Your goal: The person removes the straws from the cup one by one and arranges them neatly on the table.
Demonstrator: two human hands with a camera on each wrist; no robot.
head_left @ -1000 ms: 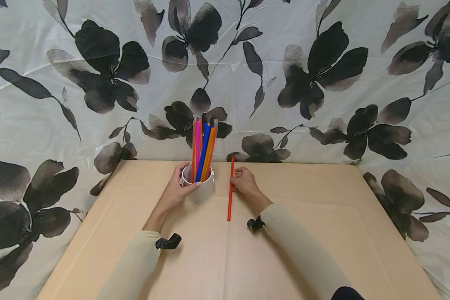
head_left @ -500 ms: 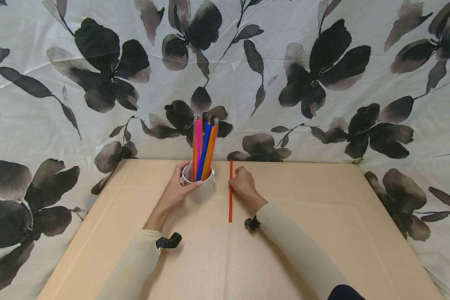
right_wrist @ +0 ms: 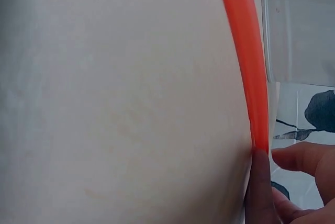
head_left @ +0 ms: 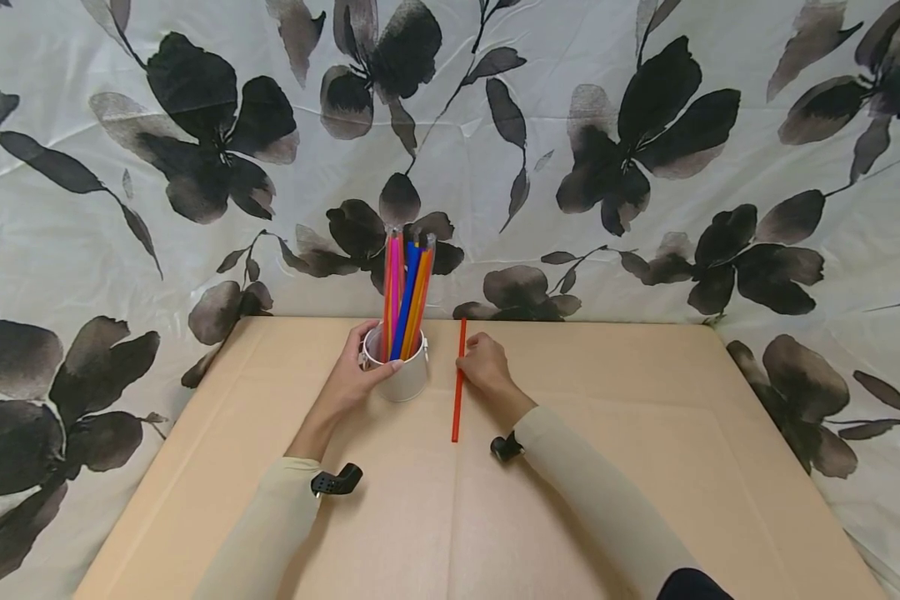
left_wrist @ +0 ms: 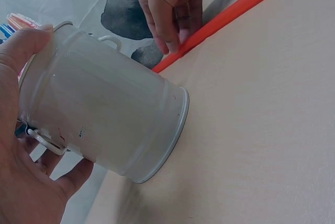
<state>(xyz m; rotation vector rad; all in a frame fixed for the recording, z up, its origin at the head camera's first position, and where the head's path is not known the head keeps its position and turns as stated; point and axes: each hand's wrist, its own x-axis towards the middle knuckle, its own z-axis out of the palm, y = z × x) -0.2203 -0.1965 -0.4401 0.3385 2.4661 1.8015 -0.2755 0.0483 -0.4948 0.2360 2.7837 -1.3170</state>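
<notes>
In the head view my left hand (head_left: 350,379) grips a small white metal bucket (head_left: 405,385), its thumb on the near side of the rim. Several slim coloured pens (head_left: 407,300), pink, blue and orange among them, stand up out of it. The left wrist view shows the bucket's side wall (left_wrist: 110,98) and small wire loops. To the right, my right hand (head_left: 487,364) holds a long orange-red stick (head_left: 457,404), pen-like in shape, between curled fingers and thumb. That stick (right_wrist: 246,51) points toward the person and lies close to the tabletop; whether it touches is unclear.
A pale wooden-looking table (head_left: 607,500) lies under both hands, with a faint seam down its middle. Behind and around it hangs a white cloth (head_left: 495,192) printed with dark flowers. A black band device (head_left: 337,482) sits at each wrist.
My right hand has shifted slightly left with the orange-red stick, whose far end has dropped a little and whose near end has swung a bit. My left hand and the bucket hold their place.
</notes>
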